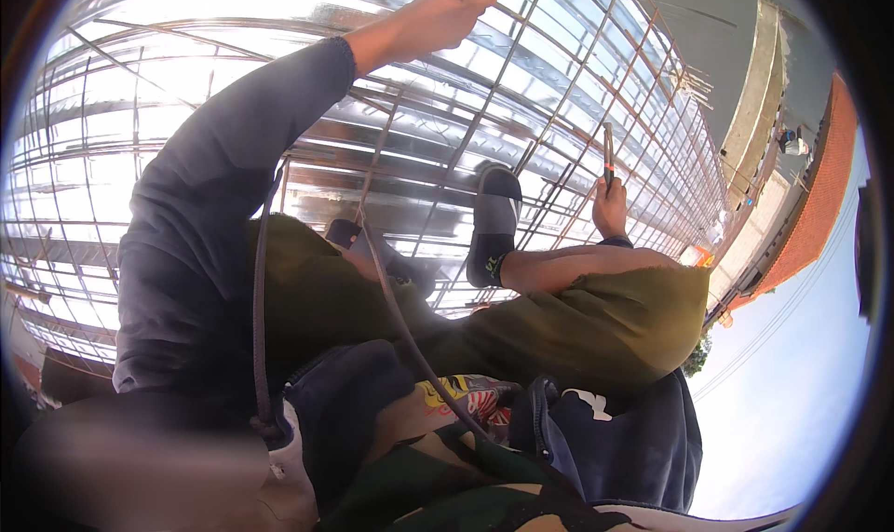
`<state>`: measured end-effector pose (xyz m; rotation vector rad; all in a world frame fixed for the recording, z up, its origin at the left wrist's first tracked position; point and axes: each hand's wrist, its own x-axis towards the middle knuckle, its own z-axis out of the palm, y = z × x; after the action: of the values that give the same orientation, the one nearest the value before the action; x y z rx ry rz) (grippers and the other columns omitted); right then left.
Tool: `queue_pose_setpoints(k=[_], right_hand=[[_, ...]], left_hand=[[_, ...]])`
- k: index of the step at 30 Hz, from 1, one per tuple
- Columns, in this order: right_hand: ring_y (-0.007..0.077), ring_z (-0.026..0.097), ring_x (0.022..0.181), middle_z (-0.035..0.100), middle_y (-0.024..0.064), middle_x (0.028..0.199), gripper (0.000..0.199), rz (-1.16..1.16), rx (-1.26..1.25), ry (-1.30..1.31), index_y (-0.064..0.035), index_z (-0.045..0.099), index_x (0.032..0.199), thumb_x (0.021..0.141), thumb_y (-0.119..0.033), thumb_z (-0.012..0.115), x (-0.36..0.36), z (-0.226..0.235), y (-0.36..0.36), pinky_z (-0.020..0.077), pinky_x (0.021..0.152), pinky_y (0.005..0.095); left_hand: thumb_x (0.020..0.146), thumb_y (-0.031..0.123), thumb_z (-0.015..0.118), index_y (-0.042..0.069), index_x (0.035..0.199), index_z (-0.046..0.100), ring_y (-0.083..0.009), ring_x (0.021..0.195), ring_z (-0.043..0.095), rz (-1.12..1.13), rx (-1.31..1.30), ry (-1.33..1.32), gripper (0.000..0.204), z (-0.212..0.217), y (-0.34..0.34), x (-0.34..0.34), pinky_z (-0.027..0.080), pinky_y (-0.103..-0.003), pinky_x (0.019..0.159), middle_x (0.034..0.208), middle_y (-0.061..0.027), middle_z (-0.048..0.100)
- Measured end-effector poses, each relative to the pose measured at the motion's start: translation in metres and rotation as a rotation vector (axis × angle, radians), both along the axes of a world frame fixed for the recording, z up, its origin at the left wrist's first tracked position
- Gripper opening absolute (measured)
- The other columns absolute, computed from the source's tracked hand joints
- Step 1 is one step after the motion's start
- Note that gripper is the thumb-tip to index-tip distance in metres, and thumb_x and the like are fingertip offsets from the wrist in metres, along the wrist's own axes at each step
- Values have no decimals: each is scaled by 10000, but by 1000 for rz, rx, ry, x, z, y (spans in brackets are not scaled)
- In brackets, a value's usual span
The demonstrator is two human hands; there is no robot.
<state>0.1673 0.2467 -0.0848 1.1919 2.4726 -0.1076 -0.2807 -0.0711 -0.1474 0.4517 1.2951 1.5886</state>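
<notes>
My left hand (445, 18) reaches out over the steel rebar mesh (521, 31) at the top, fingers pinched together. A fine wire seems to stick out from its fingertips, too thin to make out well. My right hand (610, 208) is closed around a pair of pliers (608, 156) with dark and orange parts, beyond my bent right knee. The tool points away from me, above the crossing bars; its jaws are hard to make out.
Shiny ribbed metal decking (317, 192) lies beneath the bars. My dark shoe (497, 211) rests on the mesh. Two cords (264, 309) hang from my clothing. At right stand a concrete ledge (754, 76) and an orange tiled roof (819, 197).
</notes>
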Motion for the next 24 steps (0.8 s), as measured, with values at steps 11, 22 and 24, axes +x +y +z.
queue_pose_setpoints(k=[11, 22, 24], right_hand=[[447, 664, 668, 666, 191, 755, 267, 390, -384, 262, -55, 545, 1017, 1099, -301, 610, -92, -40, -92, 498, 565, 526], [427, 657, 623, 668, 186, 770, 267, 705, -413, 405, -75, 539, 1015, 1113, -321, 568, -119, -55, -52, 498, 536, 523], [419, 660, 624, 671, 173, 780, 263, 681, -428, 411, -78, 546, 1030, 1111, -328, 565, -112, -60, -48, 508, 544, 515]], left_hand=[[1150, 420, 471, 177, 765, 383, -84, 582, 248, 148, -440, -114, 464, -13, -70, 11, 237, -278, 514, 693, 65, 267], [1131, 401, 478, 176, 745, 334, -93, 595, 237, 236, -548, 98, 470, 35, -79, 39, 228, -288, 537, 690, 47, 242], [1147, 398, 451, 183, 745, 318, -89, 591, 215, 228, -583, 89, 476, 39, -74, 47, 225, -284, 528, 688, 58, 225]])
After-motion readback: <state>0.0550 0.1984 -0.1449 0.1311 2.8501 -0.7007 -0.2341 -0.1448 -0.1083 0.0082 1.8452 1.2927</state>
